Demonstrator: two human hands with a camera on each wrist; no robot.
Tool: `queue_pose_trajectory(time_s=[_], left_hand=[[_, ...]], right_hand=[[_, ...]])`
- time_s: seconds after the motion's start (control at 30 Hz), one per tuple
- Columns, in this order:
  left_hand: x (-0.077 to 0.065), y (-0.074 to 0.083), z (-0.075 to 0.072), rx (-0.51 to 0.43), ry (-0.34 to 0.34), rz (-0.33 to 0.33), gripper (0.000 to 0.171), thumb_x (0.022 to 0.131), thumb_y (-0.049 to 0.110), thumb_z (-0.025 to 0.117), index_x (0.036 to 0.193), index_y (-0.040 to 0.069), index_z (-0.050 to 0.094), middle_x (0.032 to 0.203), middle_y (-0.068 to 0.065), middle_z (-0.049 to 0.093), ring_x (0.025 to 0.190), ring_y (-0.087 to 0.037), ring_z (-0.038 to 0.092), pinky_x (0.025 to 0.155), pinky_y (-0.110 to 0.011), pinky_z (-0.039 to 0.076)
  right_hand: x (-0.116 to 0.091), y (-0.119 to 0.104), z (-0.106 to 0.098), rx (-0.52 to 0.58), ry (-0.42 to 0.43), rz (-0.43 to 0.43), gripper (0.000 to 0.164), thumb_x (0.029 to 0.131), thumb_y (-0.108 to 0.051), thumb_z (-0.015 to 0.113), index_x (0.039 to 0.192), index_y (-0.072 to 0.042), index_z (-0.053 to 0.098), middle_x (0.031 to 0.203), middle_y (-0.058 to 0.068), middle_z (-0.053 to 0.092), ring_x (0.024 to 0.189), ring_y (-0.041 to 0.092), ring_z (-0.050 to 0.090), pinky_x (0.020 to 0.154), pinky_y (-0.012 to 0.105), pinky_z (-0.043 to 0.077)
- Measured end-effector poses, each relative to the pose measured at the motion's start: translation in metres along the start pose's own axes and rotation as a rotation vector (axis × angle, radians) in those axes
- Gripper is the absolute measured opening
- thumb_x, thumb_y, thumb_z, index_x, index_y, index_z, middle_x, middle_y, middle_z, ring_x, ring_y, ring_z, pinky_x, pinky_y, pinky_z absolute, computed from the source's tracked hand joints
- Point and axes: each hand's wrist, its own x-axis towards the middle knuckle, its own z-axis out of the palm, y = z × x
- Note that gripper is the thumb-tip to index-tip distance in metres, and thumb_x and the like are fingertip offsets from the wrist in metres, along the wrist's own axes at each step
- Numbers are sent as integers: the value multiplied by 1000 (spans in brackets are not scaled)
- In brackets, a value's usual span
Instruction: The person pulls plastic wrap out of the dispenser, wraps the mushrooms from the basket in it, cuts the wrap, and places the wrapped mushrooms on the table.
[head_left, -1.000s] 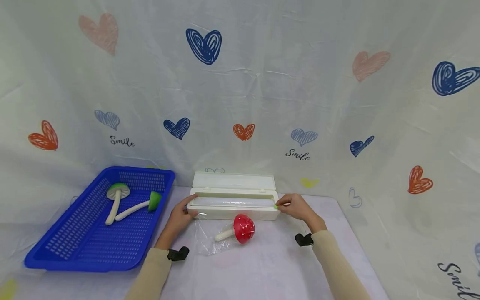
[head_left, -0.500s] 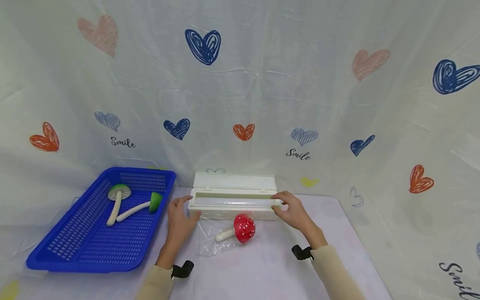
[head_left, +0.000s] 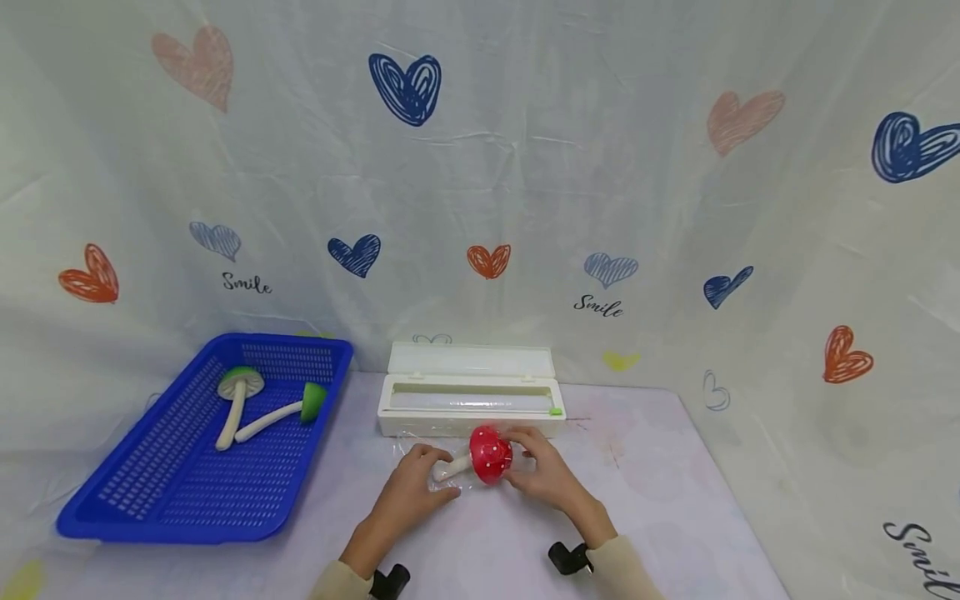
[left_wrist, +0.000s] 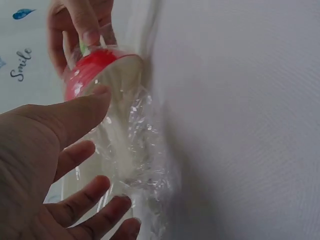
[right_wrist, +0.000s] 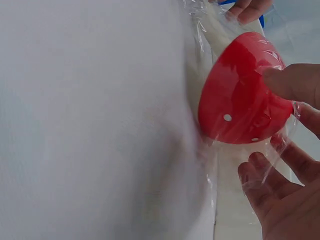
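Observation:
A toy mushroom point(head_left: 491, 455) with a red, white-dotted cap and pale stem lies on its side at the table's middle, on clear plastic film point(left_wrist: 150, 125). My right hand point(head_left: 551, 475) is at the cap's right side, its thumb against the red cap point(right_wrist: 245, 95) and fingers curving round behind, with film over some fingertips. My left hand point(head_left: 411, 496) is at the stem end, thumb and fingers spread apart beside the film. Just behind the mushroom stands a white cling film dispenser point(head_left: 472, 423), lid point(head_left: 472, 361) raised and a green slider point(head_left: 556, 412) at its right end.
A blue perforated basket point(head_left: 187, 533) stands at the left, holding a green-capped toy mushroom point(head_left: 241, 383) and a second green-capped mushroom point(head_left: 312, 402). A white curtain point(head_left: 480, 167) printed with hearts rises behind the table. The table point(head_left: 637, 500) has a pale cloth.
Both hands have left the dispenser's ends and come forward to the red mushroom, left hand to the stem, right hand to the cap. The green slider is now uncovered.

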Motion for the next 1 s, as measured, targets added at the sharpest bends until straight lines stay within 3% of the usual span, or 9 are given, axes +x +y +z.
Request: queue_pose_trajectory(time_s=[0.2,0.37,0.53,0.63,0.77,1.0], left_hand=[[-5,-5,6,22,-97,-3,58,70,25,95,121,15,70,122,-9,64,111,-31,63,91,-57,53],[-9,-7,3,25,-136,22,62,65,20,96,121,16,69,116,-4,63,109,-27,60,91,-53,52],[-12,-8,0,-5,-203,24,67,64,18,97,125,15,68,120,-9,56,107,-26,59,91,-50,54],[-14,-9,-2,-12,-224,22,62,71,15,93,128,14,69,119,-8,53,103,-21,57,87,-43,55],[-14,-12,-8,-35,-218,57,44,82,10,84,124,10,71,103,-1,59,89,-12,55,76,-31,51],[-13,-22,-19,-210,-245,51,17,85,4,79,101,7,73,82,2,73,75,-5,63,66,-24,50]], right_hand=[[-4,2,8,43,13,10,48,85,-6,82,129,-13,65,125,6,65,104,25,67,79,28,60],[-8,2,5,30,20,18,36,85,-15,85,118,-12,72,109,0,70,94,20,66,75,24,55],[-9,4,5,31,35,26,27,83,-18,86,108,-14,75,100,-5,70,90,12,62,75,22,54],[-9,6,6,55,58,-35,24,82,-14,86,104,-12,75,96,-2,70,84,8,59,71,22,54],[-8,7,8,83,86,-108,22,82,-11,85,102,-10,78,90,0,68,77,4,53,64,20,51],[-4,3,17,62,64,-65,5,92,-9,75,96,-9,78,87,0,70,76,2,56,66,19,54]])
